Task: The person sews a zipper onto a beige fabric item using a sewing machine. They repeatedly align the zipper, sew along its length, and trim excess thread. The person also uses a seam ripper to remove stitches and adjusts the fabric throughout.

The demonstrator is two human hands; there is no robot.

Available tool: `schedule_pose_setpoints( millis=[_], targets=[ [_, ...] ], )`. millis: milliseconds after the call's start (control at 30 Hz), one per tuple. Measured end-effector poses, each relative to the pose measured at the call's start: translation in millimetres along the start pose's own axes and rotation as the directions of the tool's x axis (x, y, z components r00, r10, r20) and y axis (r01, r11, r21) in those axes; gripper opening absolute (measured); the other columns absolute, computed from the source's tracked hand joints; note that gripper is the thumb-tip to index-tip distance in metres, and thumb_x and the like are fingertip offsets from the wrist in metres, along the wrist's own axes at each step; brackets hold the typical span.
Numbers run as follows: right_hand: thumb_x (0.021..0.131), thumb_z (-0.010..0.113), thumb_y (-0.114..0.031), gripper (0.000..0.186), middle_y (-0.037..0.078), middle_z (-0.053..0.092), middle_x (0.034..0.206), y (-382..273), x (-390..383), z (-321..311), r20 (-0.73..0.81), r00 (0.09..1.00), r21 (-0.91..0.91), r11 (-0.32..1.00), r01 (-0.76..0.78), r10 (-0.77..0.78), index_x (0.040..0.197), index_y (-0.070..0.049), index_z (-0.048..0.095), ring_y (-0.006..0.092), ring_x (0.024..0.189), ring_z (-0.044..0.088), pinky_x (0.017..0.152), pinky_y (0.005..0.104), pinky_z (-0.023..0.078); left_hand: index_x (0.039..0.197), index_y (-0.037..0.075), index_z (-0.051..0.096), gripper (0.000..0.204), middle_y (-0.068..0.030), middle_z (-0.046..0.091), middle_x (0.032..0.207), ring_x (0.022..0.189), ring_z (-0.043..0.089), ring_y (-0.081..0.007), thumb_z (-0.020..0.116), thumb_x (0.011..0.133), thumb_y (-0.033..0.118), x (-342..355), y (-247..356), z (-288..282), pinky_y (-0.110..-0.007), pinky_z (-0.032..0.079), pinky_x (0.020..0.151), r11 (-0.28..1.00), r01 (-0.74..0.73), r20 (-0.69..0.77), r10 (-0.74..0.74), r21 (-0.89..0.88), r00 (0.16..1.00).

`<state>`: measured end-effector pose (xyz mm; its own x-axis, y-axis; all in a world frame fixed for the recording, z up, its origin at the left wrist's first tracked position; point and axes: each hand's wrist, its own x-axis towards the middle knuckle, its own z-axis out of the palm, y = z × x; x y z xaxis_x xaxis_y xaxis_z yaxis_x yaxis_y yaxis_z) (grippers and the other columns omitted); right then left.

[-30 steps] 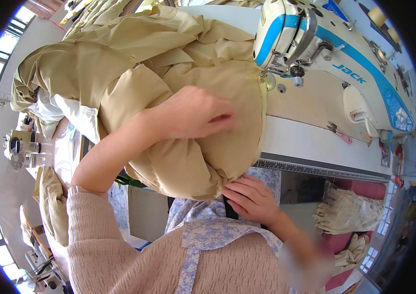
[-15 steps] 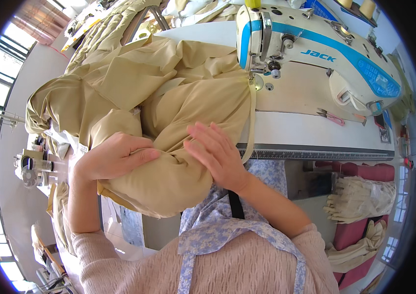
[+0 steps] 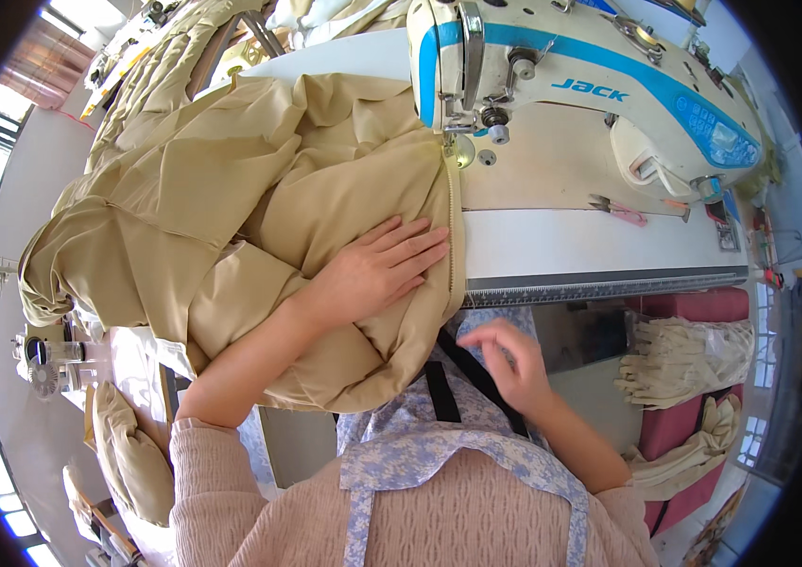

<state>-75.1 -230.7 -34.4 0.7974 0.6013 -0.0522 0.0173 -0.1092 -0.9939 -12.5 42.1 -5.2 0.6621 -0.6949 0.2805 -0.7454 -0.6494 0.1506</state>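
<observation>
A bulky khaki garment (image 3: 221, 189) lies bunched across the left of the sewing table, its near part hanging over the front edge. My left hand (image 3: 377, 269) is flat on it, fingers stretched toward a zipper tape (image 3: 456, 236). That tape runs along the garment's right edge up to the needle area of the white and blue sewing machine (image 3: 552, 71). Apart from the cloth, my right hand (image 3: 517, 369) hovers over my lap, to the right of the garment's hanging edge. Its fingers are loosely bent, with nothing visible in them.
A dark ruler strip (image 3: 609, 283) edges the table's front. Pink-handled thread snips (image 3: 620, 210) lie right of the needle. Bundled white gloves (image 3: 689, 359) rest on pink material at the right. More quilted khaki cloth (image 3: 150, 94) is piled behind, at the far left.
My left hand has moved right, from the bunched cloth to beside the zipper. The right hand has let go of the garment and dropped toward my lap. The cloth lies flatter, its zipper edge straighter.
</observation>
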Motion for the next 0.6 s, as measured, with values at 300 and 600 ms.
schedule_pose_setpoints(
  millis=[300, 600],
  targets=[
    [0.111, 0.050, -0.024, 0.032, 0.010, 0.073, 0.094, 26.5, -7.6, 2.8, 0.040, 0.983, 0.498, 0.849, -0.175, 0.179, 0.105, 0.002, 0.067, 0.0160, 0.089, 0.069, 0.080, 0.0302, 0.055, 0.149, 0.015, 0.054, 0.069, -0.0032, 0.067, 0.131, 0.122, 0.063, -0.0237, 0.077, 0.085, 0.024, 8.2, 2.5, -6.3, -0.046, 0.044, 0.111, 0.998, 0.006, -0.005, -0.006, 0.057, 1.000],
    [0.096, 0.061, -0.006, 0.039, 0.010, 0.063, 0.124, -3.5, 24.1, -11.7, 0.054, 0.882, -0.509, 0.747, 0.427, -0.468, 0.135, -0.007, 0.064, 0.0255, 0.117, 0.061, 0.099, 0.0426, 0.049, 0.127, 0.008, 0.069, 0.043, -0.0082, 0.072, 0.091, 0.082, 0.069, -0.0311, 0.072, 0.084, 0.004, 31.5, 6.8, 4.4, -0.038, 0.057, 0.078, 0.968, 0.164, -0.257, -0.210, -0.188, 0.943]
  ],
)
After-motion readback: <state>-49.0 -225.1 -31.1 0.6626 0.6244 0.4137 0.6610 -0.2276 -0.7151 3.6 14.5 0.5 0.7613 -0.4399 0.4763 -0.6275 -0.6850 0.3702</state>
